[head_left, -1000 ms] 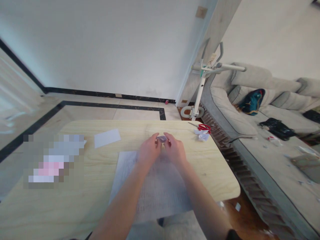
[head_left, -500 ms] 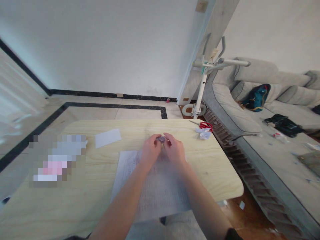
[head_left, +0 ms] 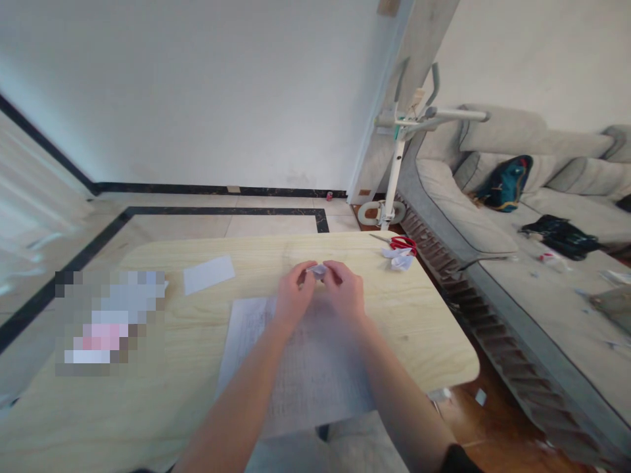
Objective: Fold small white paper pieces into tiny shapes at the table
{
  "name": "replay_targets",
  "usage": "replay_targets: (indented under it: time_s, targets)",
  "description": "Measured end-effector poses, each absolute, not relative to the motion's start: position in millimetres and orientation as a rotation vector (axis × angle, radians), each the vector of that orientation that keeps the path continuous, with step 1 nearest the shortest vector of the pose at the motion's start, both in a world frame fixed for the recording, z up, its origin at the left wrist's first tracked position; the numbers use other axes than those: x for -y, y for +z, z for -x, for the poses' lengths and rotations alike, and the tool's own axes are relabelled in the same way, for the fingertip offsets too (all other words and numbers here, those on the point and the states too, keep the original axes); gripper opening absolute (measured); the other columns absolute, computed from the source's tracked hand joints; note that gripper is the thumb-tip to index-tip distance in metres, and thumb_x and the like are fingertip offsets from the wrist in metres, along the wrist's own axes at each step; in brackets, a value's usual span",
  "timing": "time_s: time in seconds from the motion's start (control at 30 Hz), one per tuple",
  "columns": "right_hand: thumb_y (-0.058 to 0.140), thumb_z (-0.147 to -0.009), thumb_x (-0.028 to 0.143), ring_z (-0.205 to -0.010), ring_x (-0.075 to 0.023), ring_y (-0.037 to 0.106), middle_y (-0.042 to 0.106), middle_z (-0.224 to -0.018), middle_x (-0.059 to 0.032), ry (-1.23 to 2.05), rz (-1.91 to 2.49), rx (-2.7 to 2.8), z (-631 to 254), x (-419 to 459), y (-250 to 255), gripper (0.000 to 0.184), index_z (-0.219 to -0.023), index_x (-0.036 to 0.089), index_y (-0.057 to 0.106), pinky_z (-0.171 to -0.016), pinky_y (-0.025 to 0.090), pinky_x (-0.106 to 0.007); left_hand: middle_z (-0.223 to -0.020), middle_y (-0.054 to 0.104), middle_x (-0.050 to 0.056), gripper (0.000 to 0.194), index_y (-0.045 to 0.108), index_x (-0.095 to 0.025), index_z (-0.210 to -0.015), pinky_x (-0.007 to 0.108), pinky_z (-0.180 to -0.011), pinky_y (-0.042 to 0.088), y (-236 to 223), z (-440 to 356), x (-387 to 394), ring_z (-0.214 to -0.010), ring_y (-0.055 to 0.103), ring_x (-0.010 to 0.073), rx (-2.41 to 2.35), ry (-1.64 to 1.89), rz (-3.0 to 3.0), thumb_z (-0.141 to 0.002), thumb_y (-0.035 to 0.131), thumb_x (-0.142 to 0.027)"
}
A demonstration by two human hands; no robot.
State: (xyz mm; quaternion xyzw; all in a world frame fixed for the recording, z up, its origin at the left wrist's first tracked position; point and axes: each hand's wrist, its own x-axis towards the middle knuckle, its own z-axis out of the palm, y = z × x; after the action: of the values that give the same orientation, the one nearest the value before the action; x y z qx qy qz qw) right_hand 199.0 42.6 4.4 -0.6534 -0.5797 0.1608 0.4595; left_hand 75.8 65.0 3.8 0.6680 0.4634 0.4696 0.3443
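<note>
Between my two hands is a small piece of folded white paper [head_left: 318,270], pinched from both sides. My left hand [head_left: 294,292] grips its left end with thumb and fingers. The right end is held by my right hand [head_left: 345,288], whose fingers curl around it. Both hands are just past the far edge of a large printed sheet [head_left: 315,368] lying on the wooden table [head_left: 197,368]. My forearms cover parts of that sheet.
A blank white paper [head_left: 209,274] lies left of my hands. Red-handled scissors [head_left: 403,245] and crumpled paper [head_left: 400,261] lie at the far right corner. A blurred-out patch [head_left: 111,322] covers items at the left. A grey sofa [head_left: 444,210] stands to the right.
The folded paper has been turned a little in my fingers, and its lighter faces show more. Both hands stay in nearly the same place; the view has shifted slightly.
</note>
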Motion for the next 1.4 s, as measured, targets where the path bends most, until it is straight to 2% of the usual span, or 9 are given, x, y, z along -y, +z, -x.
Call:
replay_targets:
  time_s: [0.2,0.3,0.37,0.43,0.5,0.63,0.83,1.03,1.4]
  targets:
    - [0.049,-0.085,0.033,-0.08,-0.017,0.066,0.07,-0.096,-0.007,0.453,1.525,1.387,-223.4,-33.4,29.3,0.031,-0.112,0.021,0.058,-0.067,0.052,-0.028,-0.096,0.07,0.008,0.034,0.062,-0.013,-0.112,0.027,-0.077,0.052,7.7,-74.8,-68.1,-0.083,0.066,0.0158,-1.267,1.143,-1.544,-0.086,0.045,-0.027]
    - [0.05,-0.084,0.03,-0.084,-0.0178,0.063,0.067,-0.1,-0.009,0.36,1.539,1.472,-247.5,-14.6,40.7,0.027,-0.106,0.019,0.06,-0.07,0.051,-0.03,-0.096,0.07,0.009,0.037,0.059,-0.012,-0.117,0.027,-0.075,0.052,5.7,-73.4,-70.8,-0.083,0.066,0.0158,-1.282,1.122,-1.487,-0.087,0.044,-0.027]
    - [0.054,-0.082,0.028,-0.081,-0.018,0.062,0.066,-0.097,-0.0086,0.302,1.589,1.584,-259.9,-0.4,40.4,0.022,-0.1,0.019,0.062,-0.071,0.05,-0.032,-0.104,0.068,0.009,0.037,0.057,-0.013,-0.119,0.026,-0.074,0.052,1.2,-73.2,-73.0,-0.08,0.066,0.0142,-1.243,1.135,-1.466,-0.088,0.042,-0.027]
    - [0.059,-0.078,0.029,-0.086,-0.0198,0.06,0.064,-0.097,-0.0082,0.279,1.621,1.728,-265.7,11.9,33.9,0.017,-0.091,0.02,0.064,-0.077,0.049,-0.035,-0.112,0.065,0.009,0.038,0.055,-0.014,-0.121,0.025,-0.073,0.052,-3.8,-73.4,-74.9,-0.077,0.066,0.0125,-1.192,1.149,-1.444,-0.088,0.042,-0.029]
    - [0.065,-0.074,0.03,-0.094,-0.022,0.058,0.062,-0.1,-0.0081,0.276,1.651,1.846,-265.3,20.6,24.2,0.016,-0.087,0.021,0.065,-0.085,0.046,-0.039,-0.115,0.063,0.01,0.039,0.054,-0.014,-0.122,0.025,-0.074,0.052,-7.0,-73.5,-76.0,-0.081,0.066,0.0121,-1.162,1.163,-1.436,-0.088,0.042,-0.029]
    - [0.066,-0.072,0.022,-0.097,-0.0224,0.056,0.062,-0.102,-0.0077,0.268,1.676,1.954,-257.1,25.7,10.1,0.017,-0.089,0.022,0.066,-0.087,0.045,-0.038,-0.116,0.063,0.01,0.038,0.054,-0.013,-0.121,0.025,-0.079,0.051,-5.2,-72.1,-75.6,-0.092,0.063,0.0138,-1.172,1.188,-1.476,-0.088,0.042,-0.028]
    - [0.057,-0.077,0.015,-0.089,-0.0205,0.058,0.066,-0.091,-0.0061,0.285,1.65,1.949,-253.1,19.3,9.0,0.018,-0.093,0.021,0.065,-0.083,0.045,-0.036,-0.112,0.063,0.01,0.036,0.049,-0.014,-0.121,0.026,-0.076,0.052,-4.6,-73.9,-76.2,-0.084,0.065,0.0122,-1.146,1.239,-1.38,-0.087,0.046,-0.025]
    - [0.056,-0.076,0.016,-0.077,-0.0175,0.059,0.065,-0.08,-0.0041,0.42,1.6,1.756,-252.6,11.8,10.6,0.01,-0.081,0.019,0.064,-0.071,0.046,-0.031,-0.104,0.066,0.009,0.025,0.06,-0.014,-0.103,0.028,-0.079,0.053,-0.9,-72.5,-76.7,-0.088,0.065,0.0145,-1.177,1.254,-1.36,-0.087,0.044,-0.024]
    - [0.054,-0.076,0.015,-0.076,-0.0164,0.059,0.065,-0.081,-0.0045,0.346,1.414,1.709,-207.9,-27.1,45.9,0.011,-0.081,0.019,0.064,-0.07,0.047,-0.029,-0.116,0.063,0.011,0.034,0.057,-0.013,-0.117,0.032,-0.086,0.051,4.8,-73.4,-75.2,-0.099,0.063,0.0172,-1.194,1.145,-1.475,-0.089,0.041,-0.023]
